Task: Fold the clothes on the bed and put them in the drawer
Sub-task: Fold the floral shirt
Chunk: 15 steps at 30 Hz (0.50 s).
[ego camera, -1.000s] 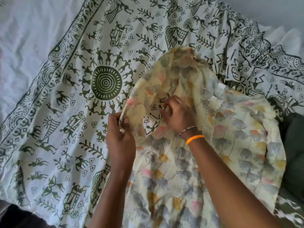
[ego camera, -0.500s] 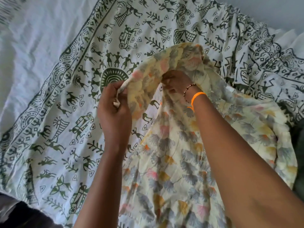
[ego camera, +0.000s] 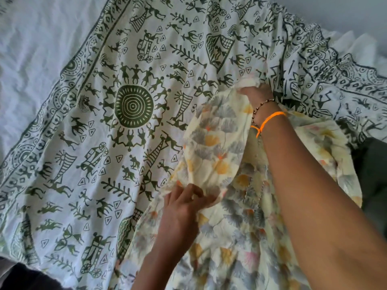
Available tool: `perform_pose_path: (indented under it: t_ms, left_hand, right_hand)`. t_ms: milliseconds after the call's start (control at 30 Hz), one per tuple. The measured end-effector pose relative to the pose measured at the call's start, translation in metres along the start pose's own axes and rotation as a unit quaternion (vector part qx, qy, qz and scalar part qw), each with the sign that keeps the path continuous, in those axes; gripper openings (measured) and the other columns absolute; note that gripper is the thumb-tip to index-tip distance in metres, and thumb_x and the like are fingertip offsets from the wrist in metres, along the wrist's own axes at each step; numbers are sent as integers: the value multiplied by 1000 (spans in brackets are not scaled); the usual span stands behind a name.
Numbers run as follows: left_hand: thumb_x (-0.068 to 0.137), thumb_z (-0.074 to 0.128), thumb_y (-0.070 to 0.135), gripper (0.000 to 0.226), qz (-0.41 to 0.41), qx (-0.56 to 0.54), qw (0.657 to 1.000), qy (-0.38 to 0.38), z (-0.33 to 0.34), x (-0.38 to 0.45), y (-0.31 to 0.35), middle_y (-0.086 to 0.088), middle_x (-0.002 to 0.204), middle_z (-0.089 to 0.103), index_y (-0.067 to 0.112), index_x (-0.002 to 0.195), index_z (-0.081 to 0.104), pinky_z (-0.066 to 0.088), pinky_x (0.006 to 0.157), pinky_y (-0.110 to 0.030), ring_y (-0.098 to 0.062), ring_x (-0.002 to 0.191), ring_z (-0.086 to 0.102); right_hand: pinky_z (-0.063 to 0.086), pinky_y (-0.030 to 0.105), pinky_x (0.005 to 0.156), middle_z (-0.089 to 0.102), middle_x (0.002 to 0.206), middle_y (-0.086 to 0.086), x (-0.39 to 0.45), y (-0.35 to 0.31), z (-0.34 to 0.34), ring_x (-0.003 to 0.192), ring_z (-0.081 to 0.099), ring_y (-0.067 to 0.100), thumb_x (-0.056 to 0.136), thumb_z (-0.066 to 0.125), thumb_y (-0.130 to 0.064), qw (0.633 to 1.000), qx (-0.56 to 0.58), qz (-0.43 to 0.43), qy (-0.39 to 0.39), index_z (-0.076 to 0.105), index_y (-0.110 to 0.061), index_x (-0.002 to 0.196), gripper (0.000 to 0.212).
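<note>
Cream floral garment (ego camera: 219, 155) lies at lower right on the bed (ego camera: 62, 132); your right hand (ego camera: 256, 94) grips its far edge, your left hand (ego camera: 184, 206) pinches a fold.

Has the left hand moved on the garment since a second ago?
Yes. The left hand has dropped toward the viewer, away from the sun motif on the bedsheet, lower on the floral garment.

The floral garment (ego camera: 219, 164) is a thin, pale cream piece printed with grey, yellow and pinkish fan-shaped flowers. It lies crumpled on the bedsheet (ego camera: 129, 143), which is white with dark green folk figures, off to the right of the sheet's big round sun motif. Its upper part is lifted and bunched, with the rest spreading loosely toward the near edge.
</note>
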<state>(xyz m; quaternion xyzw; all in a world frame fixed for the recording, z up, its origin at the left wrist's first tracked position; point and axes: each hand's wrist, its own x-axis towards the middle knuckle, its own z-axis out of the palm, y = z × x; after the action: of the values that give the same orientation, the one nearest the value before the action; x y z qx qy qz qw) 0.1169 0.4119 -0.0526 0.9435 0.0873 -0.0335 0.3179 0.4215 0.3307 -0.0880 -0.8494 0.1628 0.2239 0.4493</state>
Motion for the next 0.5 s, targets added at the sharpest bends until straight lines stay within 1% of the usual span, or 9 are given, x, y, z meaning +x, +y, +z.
perform_pose_path:
  t_ms: [100, 167, 233, 267, 300, 333, 400, 467, 500]
  left_hand:
    - [44, 65, -25, 78, -52, -22, 998, 37, 7, -21, 7, 3, 93, 64, 27, 102, 74, 46, 60, -33, -22, 79, 53]
    - [43, 65, -19, 86, -64, -31, 996, -45, 12, -41, 14, 3, 106, 62, 31, 113, 68, 50, 65, -35, -25, 87, 55]
    - [68, 67, 7, 82, -49, 3, 979, -200, 20, -64, 18, 8, 140, 37, 43, 136, 39, 43, 92, -36, -20, 117, 41]
    - [81, 63, 26, 75, -63, -5, 960, -273, 25, -76, 15, 14, 147, 19, 47, 141, 25, 35, 103, -32, -14, 126, 28]
    - [85, 57, 41, 70, -86, 0, 948, -307, 28, -83, 9, 19, 149, 9, 47, 143, 18, 30, 107, -28, -9, 128, 22]
    - [87, 54, 48, 67, -107, 15, 949, -297, 28, -86, 4, 18, 149, 10, 45, 144, 18, 30, 106, -24, -5, 125, 22]
    - [87, 57, 42, 62, -157, 24, 971, -179, 26, -84, -6, 7, 145, 27, 32, 142, 31, 32, 100, -23, -10, 121, 32]
    - [82, 69, 26, 59, -179, 36, 981, -68, 28, -75, -15, -11, 134, 47, 11, 135, 46, 38, 101, -39, -30, 120, 45]
    - [81, 69, 23, 61, -164, 47, 985, -33, 34, -72, -18, -15, 136, 47, 7, 135, 45, 36, 105, -48, -36, 124, 44]
  right_hand:
    - [43, 8, 56, 63, 114, 13, -10, 23, -12, 89, 55, 16, 85, 60, -8, 987, 133, -18, 89, 60, 2, 115, 32]
    - [39, 2, 49, 62, 102, 5, -20, 45, -23, 86, 54, 12, 85, 59, -5, 980, 168, -18, 108, 61, 0, 114, 30]
    - [48, 9, 66, 60, 105, 4, -28, 70, -31, 91, 52, 11, 85, 60, -6, 986, 126, -15, 108, 59, -1, 118, 33]
    - [49, 18, 79, 61, 109, 8, -32, 81, -33, 93, 50, 13, 85, 61, -6, 990, 92, -8, 104, 58, 0, 120, 36]
    - [47, 24, 85, 60, 111, 12, -36, 90, -35, 95, 51, 15, 85, 61, -6, 992, 70, -2, 104, 55, 1, 123, 39]
    - [45, 26, 86, 60, 113, 16, -42, 97, -36, 98, 55, 20, 84, 61, -3, 992, 74, 2, 105, 50, 3, 126, 44]
    - [45, 29, 84, 59, 112, 18, -63, 110, -36, 104, 58, 31, 82, 62, 1, 988, 84, -26, 125, 40, 5, 128, 51]
    - [41, 34, 84, 58, 111, 20, -97, 129, -27, 102, 57, 37, 77, 61, 1, 978, -16, -88, 187, 42, 3, 124, 50]
    - [38, 36, 86, 56, 113, 22, -117, 142, -20, 103, 54, 38, 75, 59, 1, 964, -94, -132, 212, 45, 2, 122, 49]
